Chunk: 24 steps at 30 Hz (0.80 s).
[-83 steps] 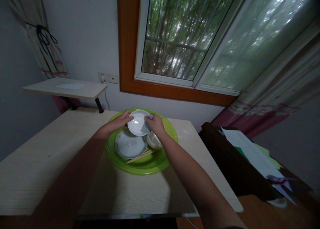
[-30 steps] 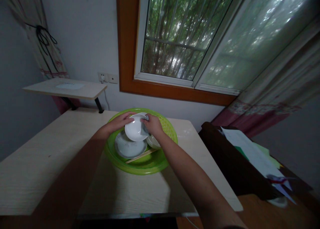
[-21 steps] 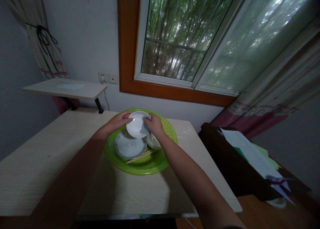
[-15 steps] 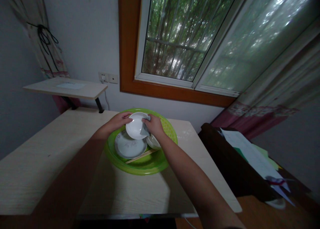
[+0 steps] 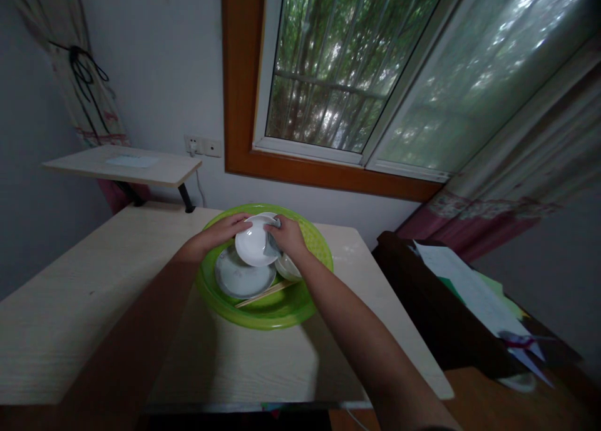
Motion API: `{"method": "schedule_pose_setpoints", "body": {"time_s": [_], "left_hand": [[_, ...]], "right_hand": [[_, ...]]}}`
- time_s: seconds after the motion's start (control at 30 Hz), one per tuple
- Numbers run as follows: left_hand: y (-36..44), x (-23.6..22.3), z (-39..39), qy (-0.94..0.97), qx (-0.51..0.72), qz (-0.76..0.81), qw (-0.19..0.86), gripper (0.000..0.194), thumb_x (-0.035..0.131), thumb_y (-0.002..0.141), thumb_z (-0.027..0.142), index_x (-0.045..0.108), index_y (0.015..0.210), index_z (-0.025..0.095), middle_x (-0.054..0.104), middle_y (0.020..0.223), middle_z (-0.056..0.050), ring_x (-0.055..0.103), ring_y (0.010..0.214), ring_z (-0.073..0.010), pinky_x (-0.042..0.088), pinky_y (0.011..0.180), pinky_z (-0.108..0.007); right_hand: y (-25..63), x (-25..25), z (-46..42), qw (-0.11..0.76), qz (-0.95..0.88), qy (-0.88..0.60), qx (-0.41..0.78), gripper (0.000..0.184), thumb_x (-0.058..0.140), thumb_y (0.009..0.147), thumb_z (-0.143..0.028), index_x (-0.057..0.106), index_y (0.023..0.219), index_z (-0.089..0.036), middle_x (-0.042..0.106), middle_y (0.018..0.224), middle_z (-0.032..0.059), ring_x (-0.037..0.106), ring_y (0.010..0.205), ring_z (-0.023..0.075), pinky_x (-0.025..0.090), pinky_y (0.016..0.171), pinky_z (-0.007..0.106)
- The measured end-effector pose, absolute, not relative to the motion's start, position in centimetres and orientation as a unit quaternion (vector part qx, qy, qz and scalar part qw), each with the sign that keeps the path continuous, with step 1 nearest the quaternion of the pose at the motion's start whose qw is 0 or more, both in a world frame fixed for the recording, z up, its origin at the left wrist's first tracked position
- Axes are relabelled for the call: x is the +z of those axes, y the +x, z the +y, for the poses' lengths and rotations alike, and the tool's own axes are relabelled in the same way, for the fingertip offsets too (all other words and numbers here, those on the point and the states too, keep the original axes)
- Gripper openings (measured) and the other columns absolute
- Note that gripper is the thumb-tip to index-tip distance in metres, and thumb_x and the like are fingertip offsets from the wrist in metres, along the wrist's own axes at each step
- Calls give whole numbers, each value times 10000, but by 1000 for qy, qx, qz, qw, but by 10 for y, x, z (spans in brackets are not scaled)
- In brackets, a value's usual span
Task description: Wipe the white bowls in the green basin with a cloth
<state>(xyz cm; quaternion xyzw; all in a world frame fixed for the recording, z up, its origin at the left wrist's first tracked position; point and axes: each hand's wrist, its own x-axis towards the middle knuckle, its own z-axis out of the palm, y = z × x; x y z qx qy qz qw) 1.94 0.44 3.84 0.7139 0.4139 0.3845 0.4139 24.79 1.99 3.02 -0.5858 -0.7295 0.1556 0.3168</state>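
Now, over the basin (image 5: pixel 267 322) and plate (image 5: pixel 244 284), a bowl (image 5: pixel 252 246) tilts.
Left hand (image 5: pixel 228 227) pinches its rim, right hand (image 5: pixel 287 237) clasps a cloth (image 5: pixel 271 247) against it; likely light, stiff, slippery and breakable, best gripped by the rim.

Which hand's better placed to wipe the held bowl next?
Right, likely: the right hand pinches the gray cloth against the white bowl, while the left hand holds its left side.

A white sheet (image 5: pixel 132 161) lies on the shelf (image 5: pixel 171 171) near wall sockets (image 5: pixel 203 146).
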Motion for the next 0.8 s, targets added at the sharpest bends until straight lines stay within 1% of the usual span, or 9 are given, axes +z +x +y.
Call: {"method": "schedule_pose_setpoints", "body": {"time_s": [0.1, 0.17, 0.2, 0.3, 0.37, 0.57, 0.67, 0.8], "left_hand": [[20, 39, 2, 680, 403, 411, 454, 635, 653, 882, 589, 597, 1375, 194, 687, 1326, -120, 660, 1163, -294, 557, 958, -398], [20, 38, 3, 666, 409, 410, 471, 656, 667, 874, 585, 552, 1391, 198, 675, 1312, -122, 671, 1113, -277, 569, 903, -381], [20, 37, 4, 667, 406, 410, 471, 633, 667, 874, 585, 559, 1362, 196, 681, 1275, -117, 675, 1083, -269, 568, 881, -370], [19, 36, 6, 687, 397, 416, 444, 515, 637, 889, 598, 612, 1196, 185, 699, 1125, -89, 670, 993, -247, 552, 838, -349], [19, 36, 8, 695, 398, 421, 427, 476, 618, 895, 603, 623, 1118, 183, 698, 1079, -80, 663, 963, -242, 542, 824, -345], [16, 35, 12, 707, 374, 423, 426, 467, 624, 868, 605, 688, 1090, 199, 725, 1069, -88, 661, 1005, -281, 545, 858, -387], [14, 32, 14, 715, 357, 434, 415, 403, 659, 843, 599, 733, 1010, 240, 732, 1030, -77, 650, 1063, -310, 551, 893, -406], [14, 30, 15, 716, 363, 427, 416, 339, 690, 832, 590, 752, 964, 285, 739, 1025, -57, 637, 1105, -321, 551, 945, -413]], "right_hand": [[251, 28, 25, 339, -693, -616, 160, 189, 692, 933, -351, 756, 1020, -196, 788, 956, 45, 688, 847, 201, 486, 767, 262], [252, 27, 28, 349, -679, -624, 164, 196, 688, 933, -352, 752, 1034, -197, 787, 967, 44, 687, 846, 199, 491, 771, 263], [252, 27, 28, 351, -677, -625, 165, 200, 690, 932, -352, 753, 1042, -197, 787, 974, 46, 687, 848, 200, 494, 774, 266], [251, 27, 27, 338, -685, -624, 163, 224, 697, 930, -362, 760, 1057, -189, 787, 968, 57, 688, 846, 211, 494, 773, 276], [250, 28, 26, 323, -694, -623, 162, 232, 700, 931, -366, 763, 1059, -183, 787, 961, 65, 688, 842, 217, 490, 760, 279], [248, 31, 19, 296, -728, -596, 164, 196, 727, 906, -317, 767, 1055, -196, 794, 993, 52, 692, 873, 205, 480, 774, 269], [246, 31, 16, 283, -756, -566, 169, 203, 768, 882, -319, 765, 1046, -200, 791, 968, 40, 685, 861, 195, 467, 759, 263], [245, 29, 16, 278, -772, -544, 174, 193, 785, 876, -333, 762, 1017, -203, 780, 927, 29, 672, 843, 186, 457, 746, 257]]}}
